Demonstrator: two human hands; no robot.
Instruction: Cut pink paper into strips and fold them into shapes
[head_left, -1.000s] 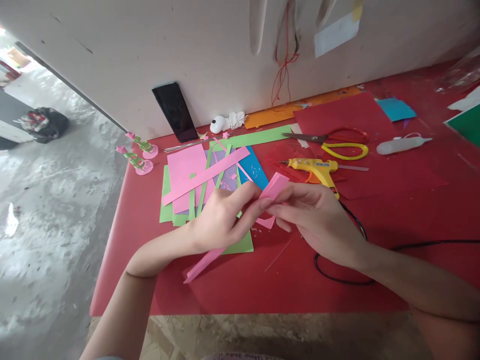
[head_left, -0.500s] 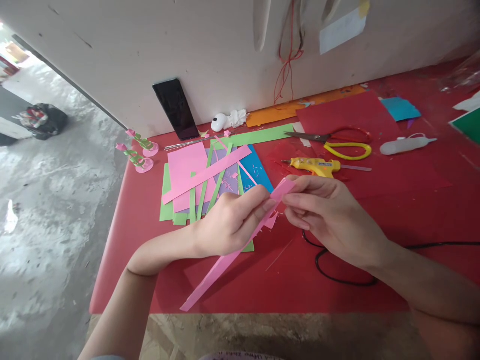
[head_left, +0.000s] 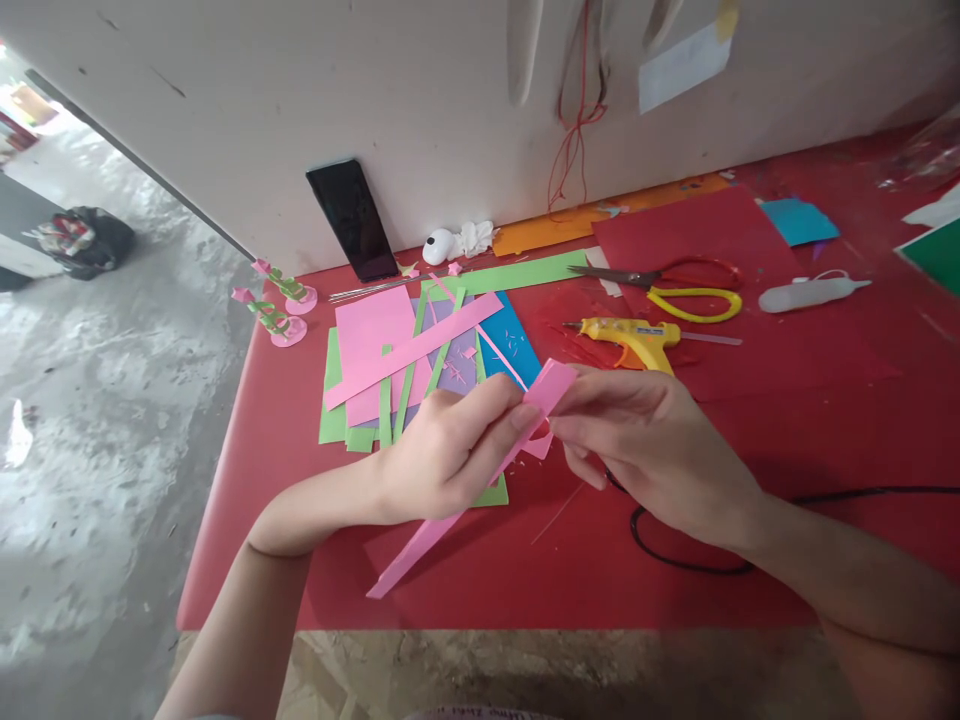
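Note:
A long pink strip [head_left: 420, 553], paper or thin foam, slants across the front of the table, its far end folded over. My left hand [head_left: 450, 450] pinches it near that end between thumb and forefinger. At the strip's right edge my right hand [head_left: 645, 440] has its thumb and fingertips closed on the folded part; some fingertips are hidden behind it. Beneath and beyond my hands lie pink sheets [head_left: 367, 330], narrow green strips [head_left: 386, 400], a wide pink strip [head_left: 416, 350] and a blue sheet [head_left: 510, 340] with pink scraps on it.
Right of the pile lie a yellow glue gun [head_left: 637, 335], scissors [head_left: 660, 280] and a white bottle [head_left: 810, 292]. A black cord [head_left: 690, 570] loops near my right wrist. A phone [head_left: 352, 220] leans on the wall. Two small pink-and-green flower crafts [head_left: 277, 325] stand at the left edge.
Both hands have shifted slightly left and down with the strip. My right hand's fingers have slid lower along its edge, and the strip's top end now shows wider.

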